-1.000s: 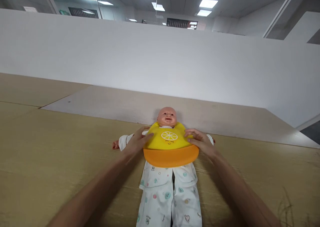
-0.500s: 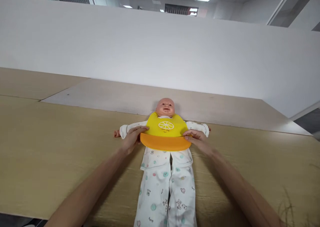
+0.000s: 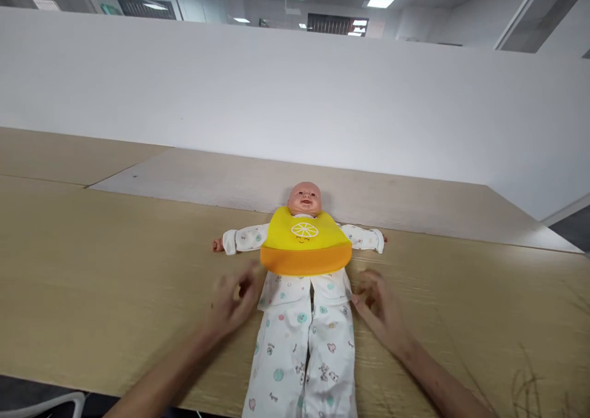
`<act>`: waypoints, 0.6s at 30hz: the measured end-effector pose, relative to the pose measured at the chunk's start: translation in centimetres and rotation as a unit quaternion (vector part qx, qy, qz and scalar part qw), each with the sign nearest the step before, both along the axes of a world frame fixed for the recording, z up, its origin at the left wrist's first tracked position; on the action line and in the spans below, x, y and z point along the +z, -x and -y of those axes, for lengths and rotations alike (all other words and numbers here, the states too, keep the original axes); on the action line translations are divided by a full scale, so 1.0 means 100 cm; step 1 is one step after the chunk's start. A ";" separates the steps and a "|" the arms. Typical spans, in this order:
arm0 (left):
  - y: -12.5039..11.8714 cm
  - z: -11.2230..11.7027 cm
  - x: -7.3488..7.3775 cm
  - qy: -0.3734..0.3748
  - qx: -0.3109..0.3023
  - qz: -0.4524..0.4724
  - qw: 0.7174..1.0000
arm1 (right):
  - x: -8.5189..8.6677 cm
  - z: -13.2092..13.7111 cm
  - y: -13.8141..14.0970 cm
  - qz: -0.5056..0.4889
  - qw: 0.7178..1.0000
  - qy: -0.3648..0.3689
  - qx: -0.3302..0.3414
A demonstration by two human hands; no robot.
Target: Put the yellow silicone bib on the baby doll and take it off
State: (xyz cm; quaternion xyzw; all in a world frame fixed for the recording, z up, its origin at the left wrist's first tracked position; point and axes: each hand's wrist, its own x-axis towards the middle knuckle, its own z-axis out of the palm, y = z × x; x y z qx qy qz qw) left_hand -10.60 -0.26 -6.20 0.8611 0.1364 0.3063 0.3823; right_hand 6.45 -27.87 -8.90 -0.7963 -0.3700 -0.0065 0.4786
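A baby doll [image 3: 304,198] lies on its back on the wooden table, arms spread, dressed in a white pajama suit [image 3: 299,338] with coloured dots. A yellow silicone bib [image 3: 304,236] with an orange catch pocket and a citrus-slice print covers its chest. My left hand [image 3: 235,298], blurred, hovers beside the doll's waist, fingers apart, touching nothing I can make out. My right hand [image 3: 375,304], also blurred, sits by the other side of the waist, close to the pajama top, holding nothing.
The light wood table [image 3: 115,264] runs wide on both sides of the doll, with a pale grey panel [image 3: 230,178] behind it. A tall white partition [image 3: 295,98] stands at the far side. A white chair part [image 3: 50,406] shows at the lower left.
Both hands have let go of the bib and moved down toward the doll's waist, fingers spreading. The bib now lies flat on the chest. The view has tilted slightly.
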 end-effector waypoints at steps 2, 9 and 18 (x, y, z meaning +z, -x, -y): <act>0.019 0.008 -0.003 -0.198 -0.134 -0.013 0.971 | 0.004 0.010 0.009 0.152 0.986 0.032 0.065; 0.036 0.034 -0.008 -0.582 -0.249 0.062 0.772 | 0.020 0.000 0.042 0.549 0.789 0.095 0.259; 0.033 0.057 -0.027 -0.582 -0.187 0.116 0.783 | 0.014 -0.024 0.051 0.488 0.821 0.073 0.288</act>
